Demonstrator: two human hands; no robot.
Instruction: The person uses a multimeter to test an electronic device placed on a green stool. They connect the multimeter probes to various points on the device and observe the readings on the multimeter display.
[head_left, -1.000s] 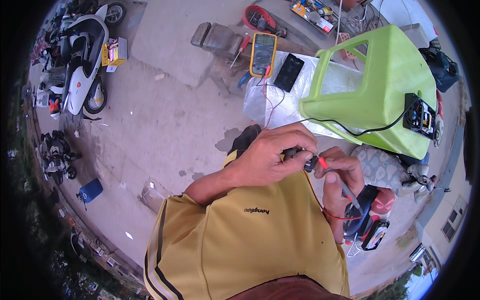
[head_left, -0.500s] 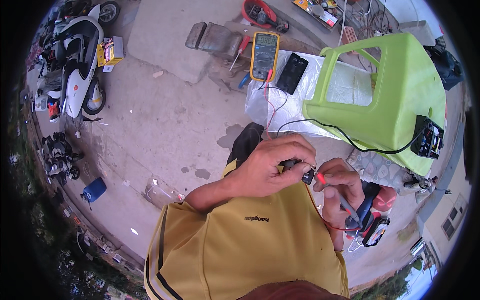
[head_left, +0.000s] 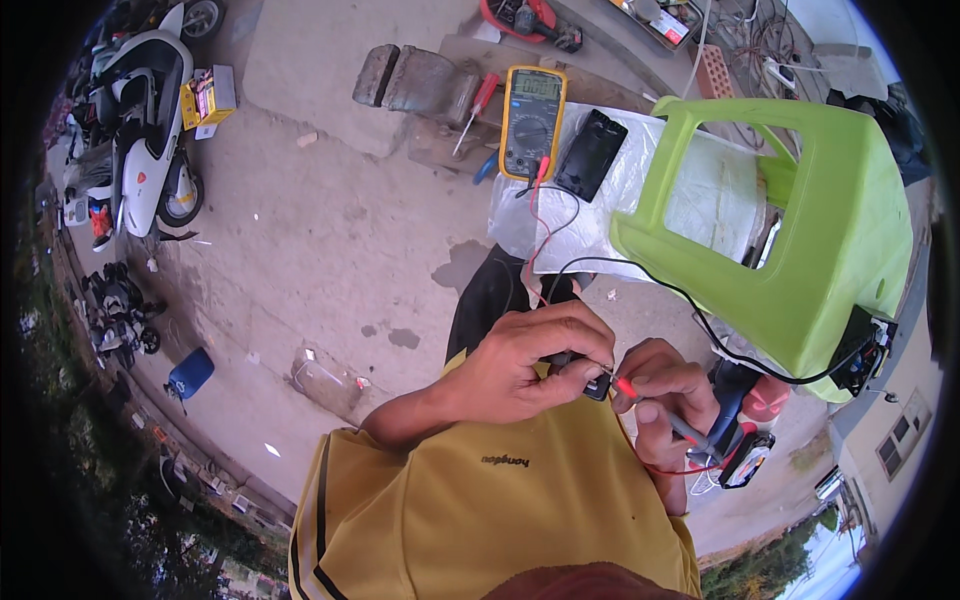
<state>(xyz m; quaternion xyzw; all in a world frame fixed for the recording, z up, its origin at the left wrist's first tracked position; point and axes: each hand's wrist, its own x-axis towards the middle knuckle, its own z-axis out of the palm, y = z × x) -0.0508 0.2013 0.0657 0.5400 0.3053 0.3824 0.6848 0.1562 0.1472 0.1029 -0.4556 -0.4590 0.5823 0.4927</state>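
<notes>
My left hand [head_left: 535, 360] is closed around a small black plug [head_left: 598, 386], held in front of my yellow shirt. A black cable [head_left: 690, 298] runs from this hand to a black device with exposed inner parts [head_left: 862, 352] at the green plastic stool [head_left: 845, 190]. In my right hand [head_left: 672, 388], the fingers are closed on a red and grey test probe [head_left: 690, 432]. The probe's tip points at the plug; whether they touch is too small to tell. Farther off lies a yellow multimeter [head_left: 533, 125] with a lit display, its red lead trailing toward me.
Beside the multimeter, a black rectangular case [head_left: 591, 155] lies on a silvery sheet [head_left: 570, 235]. A red-handled screwdriver [head_left: 478, 112] rests near a worn metal block [head_left: 430, 85]. Behind stands a red bowl [head_left: 520, 18] with a power tool. A white scooter [head_left: 150, 150] is parked at the left.
Both hands, still gripping plug and probe, sit slightly farther left in the picture. The multimeter's reading has changed. The view has shifted, with the green stool now lower and farther right.
</notes>
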